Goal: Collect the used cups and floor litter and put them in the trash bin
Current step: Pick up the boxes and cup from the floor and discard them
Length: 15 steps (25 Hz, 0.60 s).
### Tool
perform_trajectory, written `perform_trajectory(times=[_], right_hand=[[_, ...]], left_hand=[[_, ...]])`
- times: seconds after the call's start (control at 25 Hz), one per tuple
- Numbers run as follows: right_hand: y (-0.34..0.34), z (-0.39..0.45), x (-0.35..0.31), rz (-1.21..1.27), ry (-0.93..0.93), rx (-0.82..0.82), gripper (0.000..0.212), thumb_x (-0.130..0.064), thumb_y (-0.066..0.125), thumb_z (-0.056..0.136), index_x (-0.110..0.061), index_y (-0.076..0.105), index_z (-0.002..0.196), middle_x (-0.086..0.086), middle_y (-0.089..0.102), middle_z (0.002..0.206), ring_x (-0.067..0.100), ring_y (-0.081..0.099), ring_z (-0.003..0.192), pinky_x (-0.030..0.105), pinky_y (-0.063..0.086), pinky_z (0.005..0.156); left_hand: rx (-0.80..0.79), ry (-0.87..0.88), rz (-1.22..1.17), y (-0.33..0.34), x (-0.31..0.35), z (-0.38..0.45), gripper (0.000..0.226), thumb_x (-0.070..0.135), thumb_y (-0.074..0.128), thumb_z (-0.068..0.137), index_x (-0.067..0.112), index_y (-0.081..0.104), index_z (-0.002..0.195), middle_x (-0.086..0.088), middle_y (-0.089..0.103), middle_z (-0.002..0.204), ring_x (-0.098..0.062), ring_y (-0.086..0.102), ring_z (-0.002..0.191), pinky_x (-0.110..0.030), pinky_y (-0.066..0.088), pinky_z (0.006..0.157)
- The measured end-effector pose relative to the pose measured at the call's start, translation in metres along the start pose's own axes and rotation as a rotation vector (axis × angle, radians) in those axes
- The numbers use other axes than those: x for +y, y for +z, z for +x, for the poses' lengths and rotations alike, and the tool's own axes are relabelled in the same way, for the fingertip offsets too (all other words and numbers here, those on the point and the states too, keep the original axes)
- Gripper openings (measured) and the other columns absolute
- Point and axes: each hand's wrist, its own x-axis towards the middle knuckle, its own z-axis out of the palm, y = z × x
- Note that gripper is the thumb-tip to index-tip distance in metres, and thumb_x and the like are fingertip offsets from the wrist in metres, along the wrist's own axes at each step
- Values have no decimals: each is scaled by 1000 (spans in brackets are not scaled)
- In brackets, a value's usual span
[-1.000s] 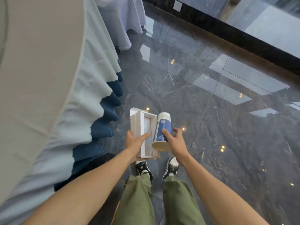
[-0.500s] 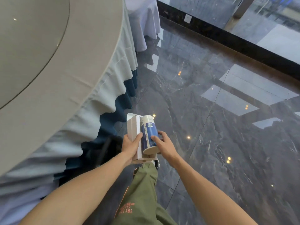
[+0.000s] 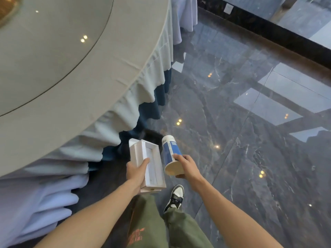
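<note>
My left hand (image 3: pixel 136 171) grips a white open cardboard box (image 3: pixel 149 159) from its left side, thumb across the top. My right hand (image 3: pixel 187 167) holds a blue and white paper cup (image 3: pixel 170 152), or a stack of cups, lying on its side with the open mouth toward me. Box and cup are side by side in front of my waist, a small gap between them. No trash bin is in view.
A large round table (image 3: pixel 71 72) with a grey cloth and a blue and white pleated skirt fills the left. A second white-skirted table (image 3: pixel 186 13) stands beyond it. Glossy dark marble floor (image 3: pixel 241 140) spreads to the right, up to a black sill (image 3: pixel 268 29). My green trousers and one shoe (image 3: pixel 176 196) show below.
The view has swung left, so more of the round tabletop shows. Box and cup, pressed together before, are now slightly apart. My legs have stepped forward.
</note>
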Motion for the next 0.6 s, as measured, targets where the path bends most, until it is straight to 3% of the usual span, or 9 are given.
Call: perform_trajectory(times=[0.2, 0.44, 0.6], right_hand=[[46, 32, 30, 42, 224, 64, 48, -50, 68, 91, -18, 58, 124, 12, 66, 108, 28, 69, 86, 51, 61, 86], [140, 92, 45, 12, 309, 157, 60, -55, 68, 88, -14, 54, 129, 9, 63, 105, 27, 67, 88, 51, 61, 90], [184, 140, 38, 80, 279, 164, 86, -65, 64, 88, -12, 39, 150, 12, 57, 133, 35, 63, 112, 56, 58, 92]], left_hand=[[4, -78, -7, -65, -45, 38, 61, 47, 80, 81, 16, 52, 126, -9, 68, 115, -28, 69, 99, -51, 60, 88], [-107, -82, 88, -130, -51, 107, 56, 47, 75, 88, 20, 48, 129, -2, 66, 113, -21, 67, 98, -34, 52, 66], [-169, -23, 161, -145, -37, 151, 59, 47, 75, 88, 21, 46, 133, -1, 64, 118, -18, 64, 101, -33, 49, 70]])
